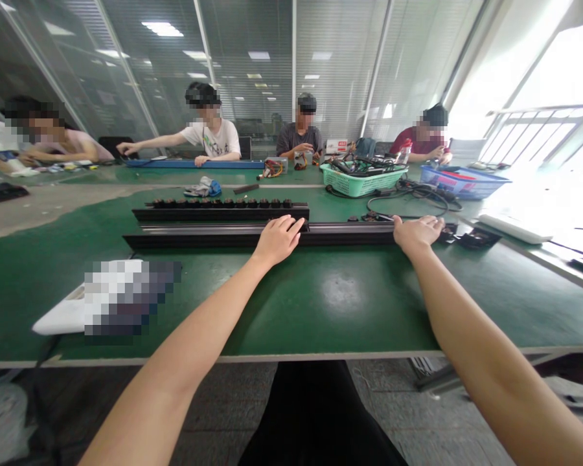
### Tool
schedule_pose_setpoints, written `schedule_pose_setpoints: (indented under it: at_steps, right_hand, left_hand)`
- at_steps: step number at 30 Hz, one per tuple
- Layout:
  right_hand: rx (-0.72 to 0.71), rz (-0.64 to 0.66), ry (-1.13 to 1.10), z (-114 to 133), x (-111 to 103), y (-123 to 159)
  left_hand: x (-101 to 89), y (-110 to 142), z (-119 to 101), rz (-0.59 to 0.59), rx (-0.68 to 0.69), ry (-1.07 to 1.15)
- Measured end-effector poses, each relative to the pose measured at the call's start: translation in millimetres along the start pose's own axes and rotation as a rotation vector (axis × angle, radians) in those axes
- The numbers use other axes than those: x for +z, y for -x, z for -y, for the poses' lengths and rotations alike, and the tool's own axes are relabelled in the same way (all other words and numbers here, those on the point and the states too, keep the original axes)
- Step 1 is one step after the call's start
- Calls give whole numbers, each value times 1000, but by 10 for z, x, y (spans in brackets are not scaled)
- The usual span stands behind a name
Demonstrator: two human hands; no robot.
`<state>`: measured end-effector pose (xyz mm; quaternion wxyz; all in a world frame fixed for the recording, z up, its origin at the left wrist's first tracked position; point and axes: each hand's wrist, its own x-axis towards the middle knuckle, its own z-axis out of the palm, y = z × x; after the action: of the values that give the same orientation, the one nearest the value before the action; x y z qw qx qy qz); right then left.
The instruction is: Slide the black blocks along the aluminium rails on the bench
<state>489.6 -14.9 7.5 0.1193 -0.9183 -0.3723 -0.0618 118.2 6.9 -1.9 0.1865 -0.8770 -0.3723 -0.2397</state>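
A long black metal rail (214,237) lies crosswise on the green table mat (340,310) in front of me. My left hand (278,241) rests palm down across it, left of the middle, with the fingers over its top. My right hand (416,234) sits at the rail's right end, its fingers reaching over the far side. Just behind lies a second black rail (218,213) with a row of several small dark fittings along its top. Small black parts (471,237) lie on the mat past my right hand.
A green basket (362,180) of black cables and a blue basket (461,182) stand farther along the table. Loose cables (408,194) trail across the mat. A blurred white object (111,298) lies at front left. Several seated people work across the table.
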Motion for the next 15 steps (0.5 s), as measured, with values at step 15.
schedule_pose_setpoints:
  at_steps: [15]
  right_hand:
    - [48,-44,-181,-48,35,-69]
  left_hand:
    - [-15,-2,-14,7,1,10]
